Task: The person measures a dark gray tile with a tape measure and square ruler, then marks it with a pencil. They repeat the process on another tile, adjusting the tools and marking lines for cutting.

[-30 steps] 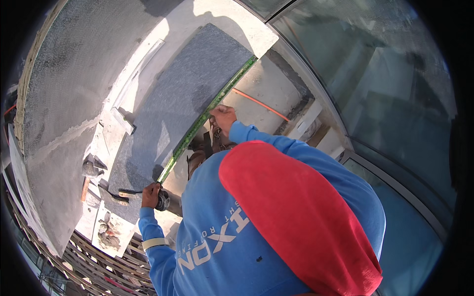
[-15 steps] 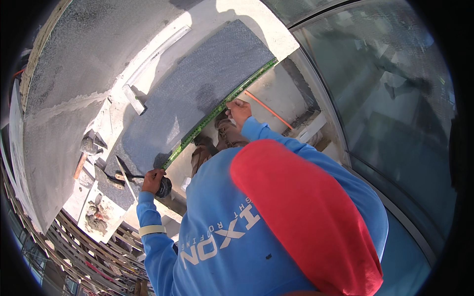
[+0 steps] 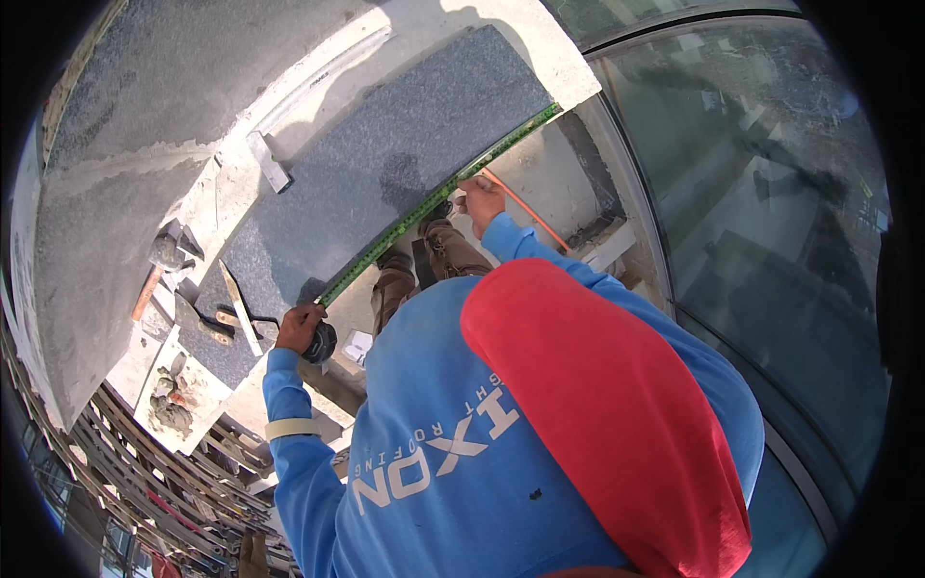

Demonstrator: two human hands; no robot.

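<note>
A long grey stone slab point(image 3: 385, 144) lies before me, with a green tape measure blade point(image 3: 424, 223) stretched along its near edge up to the far right corner. At the slab's left end, my left hand point(image 3: 297, 329) is closed around the black tape measure case point(image 3: 321, 343). My right hand point(image 3: 485, 204) is beside the blade, right of its middle. Its fingers are bent and pressed together close to the slab's edge; whatever they hold, if anything, is too small to make out.
A metal straightedge point(image 3: 318, 82) and a metal block point(image 3: 268, 162) lie beyond the slab. A hammer point(image 3: 159, 270), a trowel point(image 3: 198, 318) and a flat wooden strip point(image 3: 238, 303) are at left, near a mortar-smeared board point(image 3: 183, 400). Glass panels point(image 3: 742, 212) stand at right; an orange rod point(image 3: 528, 210) lies nearby.
The view has shifted slightly. My right hand has moved a little right along the blade, its fingers slightly less curled. My left hand keeps hold of the tape measure case.
</note>
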